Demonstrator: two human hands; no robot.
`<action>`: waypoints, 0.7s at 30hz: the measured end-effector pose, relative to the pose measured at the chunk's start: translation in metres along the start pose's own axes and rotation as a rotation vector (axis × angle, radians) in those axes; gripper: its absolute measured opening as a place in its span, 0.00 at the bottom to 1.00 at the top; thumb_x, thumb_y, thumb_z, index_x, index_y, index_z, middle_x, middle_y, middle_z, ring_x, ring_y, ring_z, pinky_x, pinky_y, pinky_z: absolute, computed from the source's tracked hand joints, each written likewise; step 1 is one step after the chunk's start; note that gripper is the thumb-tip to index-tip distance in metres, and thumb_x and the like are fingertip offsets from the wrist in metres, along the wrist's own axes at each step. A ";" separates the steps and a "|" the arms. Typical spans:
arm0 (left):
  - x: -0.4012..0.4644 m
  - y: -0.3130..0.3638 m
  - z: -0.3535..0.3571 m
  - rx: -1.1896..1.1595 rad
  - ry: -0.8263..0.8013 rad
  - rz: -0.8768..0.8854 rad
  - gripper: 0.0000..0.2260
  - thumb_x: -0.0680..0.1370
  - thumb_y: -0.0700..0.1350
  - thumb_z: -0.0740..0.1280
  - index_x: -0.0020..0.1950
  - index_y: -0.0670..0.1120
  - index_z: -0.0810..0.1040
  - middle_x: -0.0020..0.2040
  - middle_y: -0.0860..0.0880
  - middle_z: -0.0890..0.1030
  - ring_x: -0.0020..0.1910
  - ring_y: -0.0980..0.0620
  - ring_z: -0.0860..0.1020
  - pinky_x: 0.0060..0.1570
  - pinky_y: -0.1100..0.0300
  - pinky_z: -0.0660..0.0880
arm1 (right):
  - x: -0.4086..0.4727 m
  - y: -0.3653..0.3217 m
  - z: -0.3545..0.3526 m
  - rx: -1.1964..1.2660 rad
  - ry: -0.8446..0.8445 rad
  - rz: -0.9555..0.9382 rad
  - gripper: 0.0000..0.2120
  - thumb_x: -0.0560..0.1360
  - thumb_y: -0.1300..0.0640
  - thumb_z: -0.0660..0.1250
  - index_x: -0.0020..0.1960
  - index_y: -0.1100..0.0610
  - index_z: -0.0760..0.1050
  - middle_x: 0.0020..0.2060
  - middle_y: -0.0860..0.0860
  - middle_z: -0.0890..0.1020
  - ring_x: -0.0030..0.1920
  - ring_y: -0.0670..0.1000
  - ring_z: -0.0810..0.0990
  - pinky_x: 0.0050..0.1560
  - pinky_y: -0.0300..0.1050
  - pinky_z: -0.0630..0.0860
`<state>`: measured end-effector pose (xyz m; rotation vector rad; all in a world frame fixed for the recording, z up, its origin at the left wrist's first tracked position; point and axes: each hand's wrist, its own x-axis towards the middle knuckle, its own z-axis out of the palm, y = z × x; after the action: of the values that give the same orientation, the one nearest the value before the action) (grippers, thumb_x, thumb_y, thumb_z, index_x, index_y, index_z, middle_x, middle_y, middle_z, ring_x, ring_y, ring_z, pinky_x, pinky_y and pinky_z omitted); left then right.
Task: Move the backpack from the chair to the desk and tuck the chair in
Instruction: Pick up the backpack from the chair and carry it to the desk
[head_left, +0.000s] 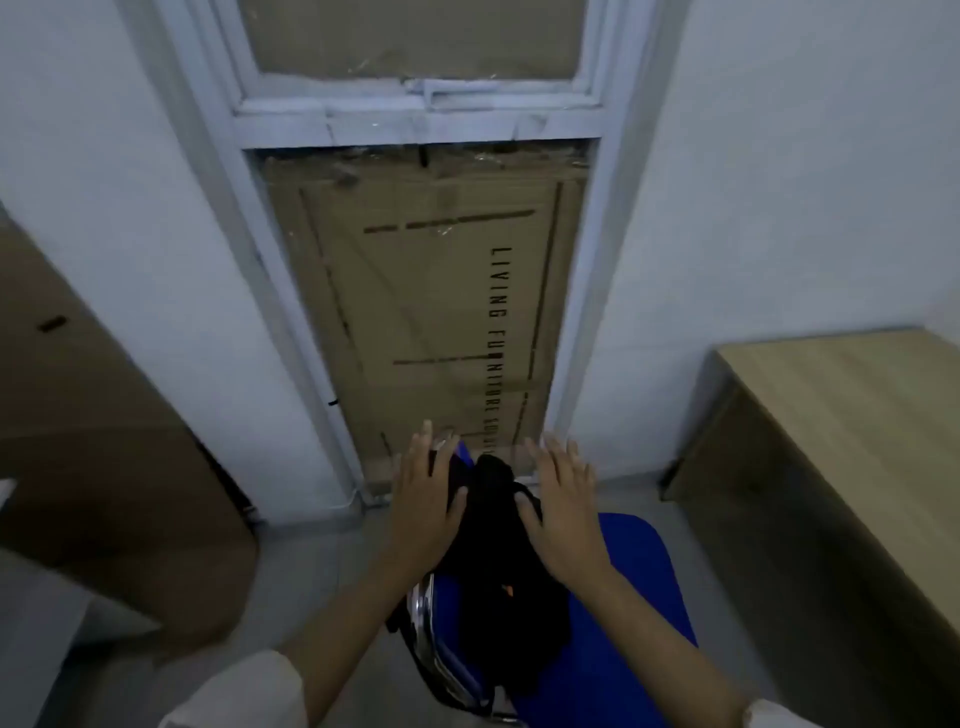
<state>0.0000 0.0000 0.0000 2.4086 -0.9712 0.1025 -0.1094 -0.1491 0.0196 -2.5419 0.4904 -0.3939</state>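
Both hands flanked the black backpack (498, 561) on the blue chair (634, 597): left hand (426, 499) and right hand (563, 512), each grip wide (fingers spread); tabletop (852, 415) at three o'clock.

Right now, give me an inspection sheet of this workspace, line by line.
Surface: wooden desk at right, top bare where visible.
Job's things: black backpack on the blue chair; chair stands out from the desk, not tucked in.
Clutter: large brown box at left on the floor.
Grips: left hand and right hand both open, fingers spread, at either side of the backpack's top; no hold closed on it yet.
Cables: nothing seen.
Surroundings: white walls; window frame ahead, covered with printed cardboard; grey floor.
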 end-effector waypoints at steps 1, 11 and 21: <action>-0.005 -0.006 0.003 -0.021 -0.017 -0.059 0.26 0.77 0.51 0.55 0.74 0.45 0.58 0.76 0.38 0.54 0.72 0.38 0.59 0.69 0.41 0.61 | 0.001 0.001 0.003 0.000 -0.050 -0.017 0.29 0.81 0.53 0.58 0.77 0.49 0.49 0.78 0.51 0.49 0.78 0.54 0.41 0.76 0.53 0.38; -0.072 -0.007 0.015 -0.207 -0.008 -0.468 0.28 0.78 0.63 0.53 0.72 0.48 0.61 0.66 0.44 0.70 0.61 0.46 0.72 0.55 0.54 0.72 | -0.004 0.028 0.053 0.247 -0.569 0.067 0.31 0.80 0.53 0.61 0.77 0.48 0.49 0.77 0.54 0.53 0.75 0.56 0.57 0.73 0.53 0.63; -0.131 0.035 0.022 -0.083 0.172 -0.618 0.23 0.76 0.64 0.56 0.62 0.49 0.70 0.51 0.53 0.73 0.48 0.56 0.73 0.44 0.60 0.76 | 0.002 0.043 0.070 0.577 -0.682 0.427 0.24 0.80 0.57 0.62 0.73 0.53 0.59 0.67 0.56 0.69 0.56 0.50 0.71 0.56 0.44 0.72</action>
<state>-0.1225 0.0493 -0.0365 2.4604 -0.1288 0.0412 -0.0935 -0.1539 -0.0608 -1.7894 0.5299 0.4258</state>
